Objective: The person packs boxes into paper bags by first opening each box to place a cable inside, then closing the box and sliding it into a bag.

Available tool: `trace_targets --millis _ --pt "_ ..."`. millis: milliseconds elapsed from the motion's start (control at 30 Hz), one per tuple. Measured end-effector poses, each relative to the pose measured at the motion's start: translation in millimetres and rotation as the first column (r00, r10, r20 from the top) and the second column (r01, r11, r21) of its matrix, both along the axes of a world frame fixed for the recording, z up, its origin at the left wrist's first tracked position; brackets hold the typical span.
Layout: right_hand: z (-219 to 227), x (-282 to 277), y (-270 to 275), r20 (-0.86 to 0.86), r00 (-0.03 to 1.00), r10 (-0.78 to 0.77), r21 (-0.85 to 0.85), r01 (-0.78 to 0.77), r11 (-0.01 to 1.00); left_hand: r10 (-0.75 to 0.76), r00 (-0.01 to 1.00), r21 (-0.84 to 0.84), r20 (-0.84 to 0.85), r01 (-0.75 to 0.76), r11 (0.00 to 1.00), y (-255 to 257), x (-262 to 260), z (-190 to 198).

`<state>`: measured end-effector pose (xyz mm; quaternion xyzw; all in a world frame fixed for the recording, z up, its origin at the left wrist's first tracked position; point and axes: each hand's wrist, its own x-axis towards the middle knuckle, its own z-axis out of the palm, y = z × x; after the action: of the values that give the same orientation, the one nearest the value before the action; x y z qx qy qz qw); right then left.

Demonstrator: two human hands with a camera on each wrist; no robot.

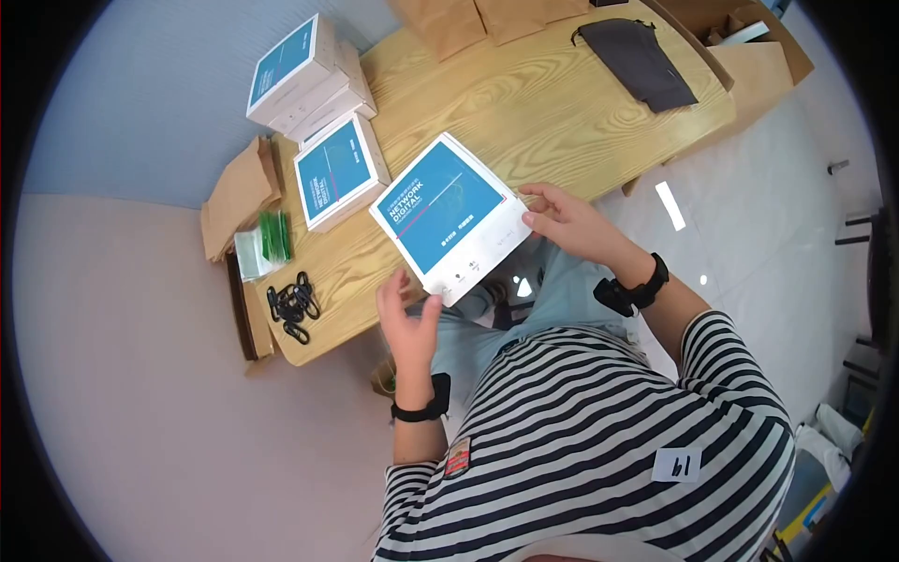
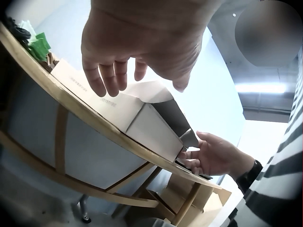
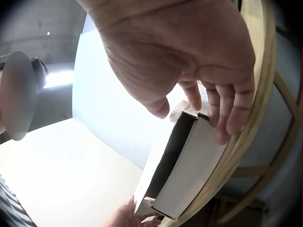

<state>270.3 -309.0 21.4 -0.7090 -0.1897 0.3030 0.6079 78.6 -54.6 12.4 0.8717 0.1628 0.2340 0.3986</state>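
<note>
While the left hand [image 1: 408, 326] and right hand [image 1: 575, 225], fingers spread, flank a NETWORK DIGITAL box [image 1: 451, 211], a wood-grain table [image 1: 487, 103] spans the frame's upper centre. Glossy floor [image 1: 716, 220] gleams at right.

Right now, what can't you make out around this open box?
Box contents: covered by the lid in the head view, shadowed in both wrist views.
Marks on its white flap, head view: too small to read.
Paper bags, head view: tops cut off by the picture's edge.
</note>
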Motion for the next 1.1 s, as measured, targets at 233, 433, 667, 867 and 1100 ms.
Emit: trace_targets --millis 233,433,667,867,1100 --pt "-8.3 -14.3 0.3 -0.222 0.974 -0.033 0.008 0.036 0.999 -0.017 0.993 -0.190 0.116 0.039 0.981 70.7 61.6 -30.9" --pt "-11.4 -25.3 -3.0 -0.325 0.930 -0.173 0.095 0.215 0.972 -0.040 0.999 -0.082 0.028 0.042 0.996 48.7 65.2 -9.3" --pt "2.4 -28.4 10.6 -0.237 0.963 -0.130 0.172 0.174 0.970 -0.254 0.931 -0.159 -0.261 0.218 0.963 42.6 73.5 -1.2" --pt "8.5 -32.9 14.3 0.061 0.991 -0.121 0.189 0.108 0.976 -0.165 0.986 -0.640 0.014 0.136 0.756 36.0 63.3 -9.9" --pt "32.8 -23.5 18.9 0.301 0.951 -0.077 0.121 0.043 0.992 -0.088 0.980 -0.606 0.177 0.179 0.775 49.5 57.0 -38.0"
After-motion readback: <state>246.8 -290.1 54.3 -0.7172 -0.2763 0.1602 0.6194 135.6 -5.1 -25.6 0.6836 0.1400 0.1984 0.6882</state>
